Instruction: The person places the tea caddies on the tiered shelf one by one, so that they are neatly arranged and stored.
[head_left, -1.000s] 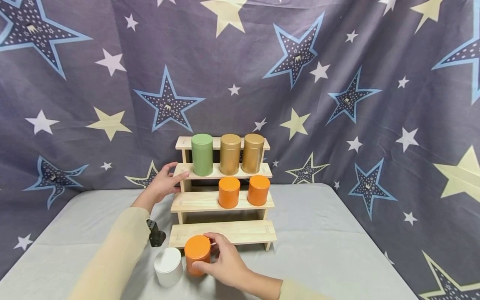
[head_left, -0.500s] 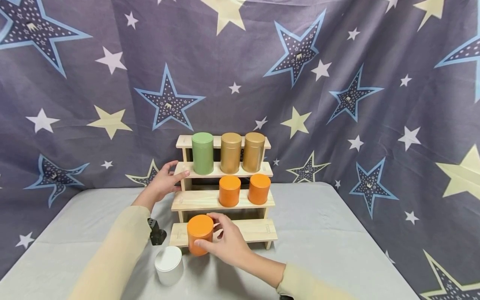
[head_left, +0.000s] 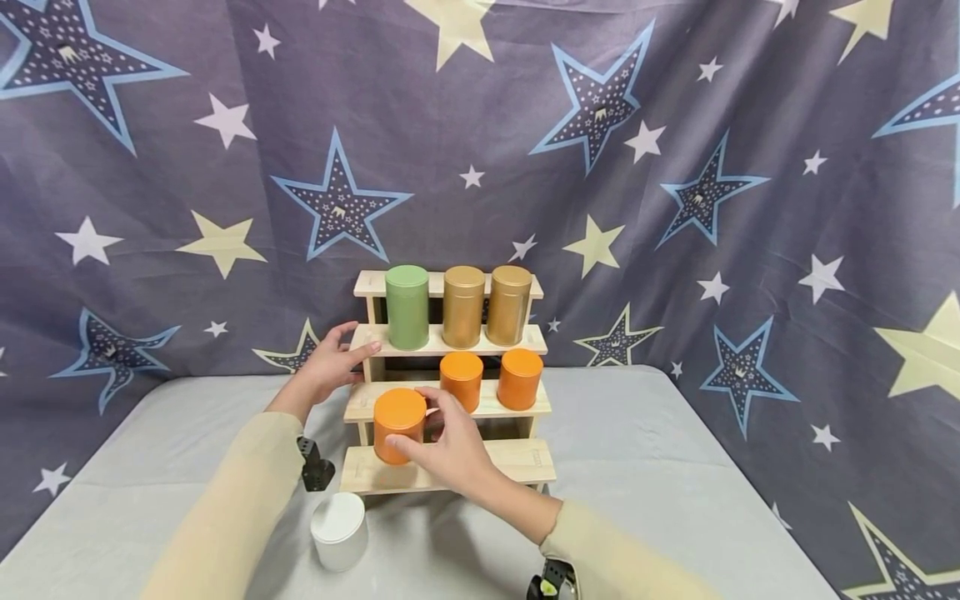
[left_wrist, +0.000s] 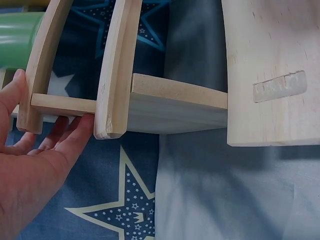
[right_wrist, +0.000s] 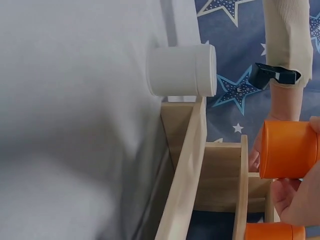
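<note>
My right hand (head_left: 453, 446) grips an orange lidded tin (head_left: 400, 427) between thumb and fingers, in front of the left part of a stepped wooden rack (head_left: 525, 454). In the right wrist view that tin (right_wrist: 290, 149) lies sideways in the picture, fingertips on its side. My left hand (head_left: 327, 364) holds the left end of the rack's second-highest shelf. The left wrist view has its thumb on the shelf edge and the other fingers (left_wrist: 75, 135) beneath the wood. A white lidded tin (head_left: 340, 533) stands on the table, left of the rack's front.
One green tin (head_left: 407, 308) and two gold tins, one of them the right gold tin (head_left: 508, 307), stand on the second-highest shelf. Two more orange tins, including the right orange tin (head_left: 519, 380), are one step lower. A star-patterned cloth (head_left: 480, 167) hangs behind the grey table (head_left: 637, 500).
My right hand has lifted the orange tin from beside the white tin, up and away from me to over the lowest shelf. My left hand has stayed on the rack.
</note>
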